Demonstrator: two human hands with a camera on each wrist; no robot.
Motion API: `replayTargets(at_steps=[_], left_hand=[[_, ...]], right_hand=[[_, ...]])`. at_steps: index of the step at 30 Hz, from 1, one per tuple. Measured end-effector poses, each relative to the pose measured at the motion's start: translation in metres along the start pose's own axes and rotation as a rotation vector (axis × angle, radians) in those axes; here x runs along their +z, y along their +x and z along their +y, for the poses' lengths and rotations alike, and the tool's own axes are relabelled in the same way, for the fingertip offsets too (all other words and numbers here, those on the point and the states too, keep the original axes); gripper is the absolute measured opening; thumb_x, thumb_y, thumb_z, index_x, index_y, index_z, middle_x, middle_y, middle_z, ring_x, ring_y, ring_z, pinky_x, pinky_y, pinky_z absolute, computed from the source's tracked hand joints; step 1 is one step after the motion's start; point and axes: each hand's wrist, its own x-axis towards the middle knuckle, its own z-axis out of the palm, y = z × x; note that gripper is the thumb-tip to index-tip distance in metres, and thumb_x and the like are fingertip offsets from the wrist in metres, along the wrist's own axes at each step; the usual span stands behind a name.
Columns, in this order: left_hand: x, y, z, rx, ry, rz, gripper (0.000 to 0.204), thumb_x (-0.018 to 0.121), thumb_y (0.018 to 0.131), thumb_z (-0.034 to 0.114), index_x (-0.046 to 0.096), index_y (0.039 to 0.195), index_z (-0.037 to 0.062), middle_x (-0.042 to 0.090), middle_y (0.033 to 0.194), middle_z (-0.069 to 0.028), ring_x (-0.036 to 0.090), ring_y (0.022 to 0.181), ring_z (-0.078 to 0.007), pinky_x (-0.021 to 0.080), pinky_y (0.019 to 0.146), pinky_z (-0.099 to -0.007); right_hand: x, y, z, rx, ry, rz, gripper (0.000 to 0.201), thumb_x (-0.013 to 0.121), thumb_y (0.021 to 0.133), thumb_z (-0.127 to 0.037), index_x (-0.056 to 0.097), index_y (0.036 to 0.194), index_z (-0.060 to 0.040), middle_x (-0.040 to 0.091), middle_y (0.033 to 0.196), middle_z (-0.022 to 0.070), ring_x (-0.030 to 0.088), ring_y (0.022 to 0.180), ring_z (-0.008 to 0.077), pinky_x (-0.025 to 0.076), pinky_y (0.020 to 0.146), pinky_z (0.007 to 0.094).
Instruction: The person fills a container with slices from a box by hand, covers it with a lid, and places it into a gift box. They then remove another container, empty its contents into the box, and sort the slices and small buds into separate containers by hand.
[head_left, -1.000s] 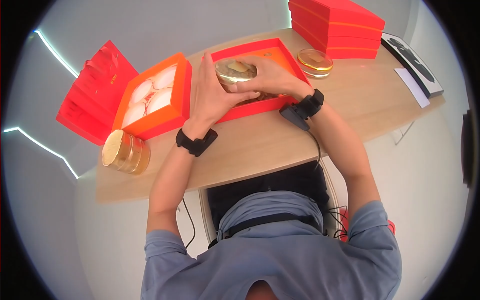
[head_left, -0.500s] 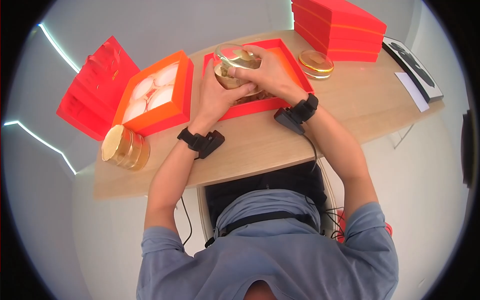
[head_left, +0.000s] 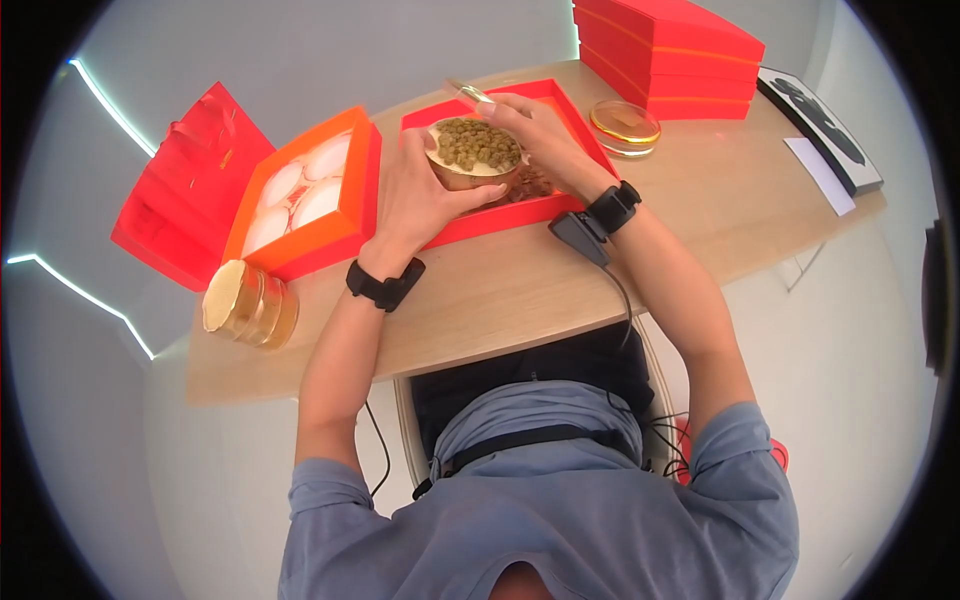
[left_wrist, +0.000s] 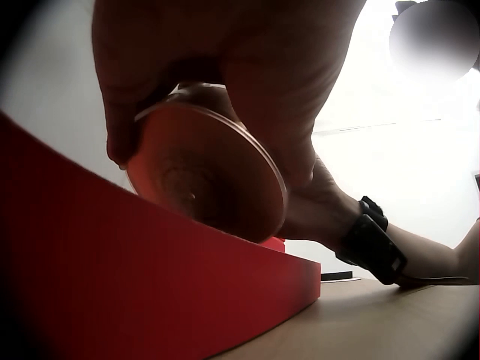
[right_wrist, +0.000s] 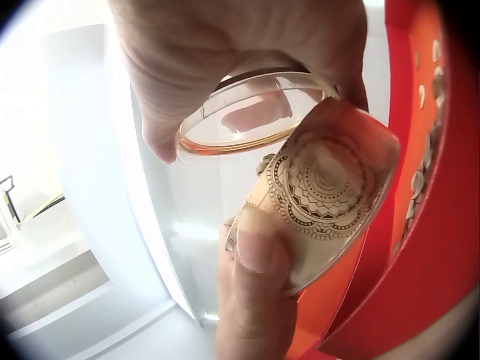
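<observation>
A round, patterned jar (right_wrist: 330,180) is filled to its rim with small greenish-brown pieces (head_left: 475,145). My left hand (head_left: 408,195) grips the jar from the side, thumb along the near side, tilted over a red box (head_left: 545,210). In the left wrist view the jar's clear base (left_wrist: 202,180) shows beneath that hand. My right hand (head_left: 553,145) pinches a clear round lid (right_wrist: 206,135) with a gold edge, raised apart from the jar and seen nearly edge-on. Loose brownish pieces (head_left: 530,183) lie in the red box below.
To the left stand an orange-red box (head_left: 345,235) with several white round items, a red gift bag (head_left: 190,190) and a gold-topped jar (head_left: 250,305). Another gold-rimmed round container (head_left: 625,128) sits right of the red box, before stacked red boxes (head_left: 690,60). Beyond lies a black-and-white panel (head_left: 825,130).
The lid has come off the jar and moved up and away in my right hand, uncovering the greenish-brown pieces. My left hand has kept its hold on the jar.
</observation>
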Motion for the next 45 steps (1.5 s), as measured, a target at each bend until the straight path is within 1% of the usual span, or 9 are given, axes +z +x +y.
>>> replayTargets(at_steps=[3,12,17,20,23,35,38,42,45], left_hand=[[-0.007,0.002,0.003,-0.03,-0.043,-0.088,0.08,0.089,0.059,0.046,0.045,0.106,-0.0025,0.056,0.103,-0.0208,0.06,0.092,-0.0321,0.049,0.073,-0.0415],[-0.01,0.006,-0.014,0.251,0.304,-0.132,0.083,0.087,0.062,0.027,0.044,0.129,0.0012,0.04,0.14,-0.029,0.044,0.127,-0.0416,0.05,0.095,-0.0435],[-0.017,0.005,-0.004,0.382,0.422,-0.116,0.069,0.085,0.059,0.009,0.049,0.118,0.0023,0.038,0.144,-0.0217,0.042,0.13,-0.0389,0.051,0.095,-0.0431],[-0.014,0.005,-0.007,0.445,0.456,-0.102,0.061,0.083,0.058,0.005,0.05,0.109,0.002,0.039,0.144,-0.019,0.041,0.132,-0.0373,0.051,0.095,-0.0424],[-0.014,0.005,-0.004,0.445,0.412,-0.094,0.057,0.083,0.055,0.003,0.05,0.102,0.0002,0.04,0.143,-0.0182,0.04,0.133,-0.0377,0.049,0.098,-0.0429],[-0.016,0.003,-0.005,0.509,0.512,-0.03,0.05,0.082,0.059,0.002,0.049,0.097,0.0004,0.042,0.143,-0.0184,0.041,0.133,-0.0384,0.048,0.1,-0.0438],[-0.017,0.005,-0.005,0.523,0.495,-0.01,0.049,0.082,0.06,0.002,0.049,0.096,0.0006,0.042,0.143,-0.0183,0.042,0.132,-0.0384,0.048,0.101,-0.0437],[-0.019,0.004,-0.007,0.528,0.532,-0.009,0.05,0.08,0.059,0.001,0.05,0.099,0.0013,0.041,0.143,-0.0176,0.042,0.133,-0.0357,0.052,0.092,-0.0411],[-0.02,0.002,-0.002,0.503,0.458,0.017,0.051,0.084,0.058,0.003,0.048,0.094,0.0005,0.042,0.144,-0.0184,0.042,0.132,-0.0385,0.046,0.102,-0.0436]], right_hand=[[0.002,-0.005,-0.01,0.038,-0.001,-0.013,0.07,0.069,0.081,-0.051,0.058,0.119,0.0068,0.063,0.111,0.0139,0.061,0.102,0.019,0.048,0.089,0.0312],[-0.015,-0.004,-0.017,-0.009,-0.259,0.002,0.075,0.059,0.084,-0.062,0.058,0.126,-0.0002,0.059,0.114,0.0093,0.052,0.109,0.0177,0.039,0.095,0.0341],[-0.02,-0.001,-0.015,-0.004,-0.275,0.052,0.074,0.06,0.083,-0.062,0.059,0.124,0.0003,0.06,0.112,0.0089,0.053,0.107,0.0173,0.04,0.094,0.0323],[-0.02,0.004,-0.01,-0.034,-0.23,0.07,0.088,0.065,0.078,-0.063,0.053,0.128,0.008,0.058,0.124,0.0194,0.055,0.116,0.0255,0.043,0.095,0.0357],[-0.02,0.012,0.002,-0.045,-0.246,0.114,0.075,0.061,0.082,-0.063,0.061,0.122,0.0001,0.06,0.108,0.0074,0.052,0.101,0.0166,0.04,0.091,0.0326],[-0.019,0.006,-0.003,-0.049,-0.246,0.119,0.072,0.061,0.081,-0.064,0.062,0.118,-0.0022,0.059,0.105,0.0063,0.051,0.101,0.0164,0.038,0.092,0.0332],[-0.023,0.005,-0.006,0.003,-0.269,0.056,0.105,0.065,0.076,-0.065,0.038,0.138,0.0141,0.047,0.136,0.0292,0.048,0.128,0.0336,0.042,0.1,0.0388],[-0.023,0.005,-0.008,0.007,-0.26,0.044,0.105,0.064,0.076,-0.065,0.036,0.139,0.014,0.045,0.138,0.0298,0.046,0.13,0.0347,0.041,0.102,0.0403],[-0.022,0.005,-0.007,0.019,-0.263,0.054,0.102,0.065,0.076,-0.065,0.041,0.136,0.0128,0.05,0.132,0.0282,0.051,0.124,0.0317,0.044,0.097,0.0393]])
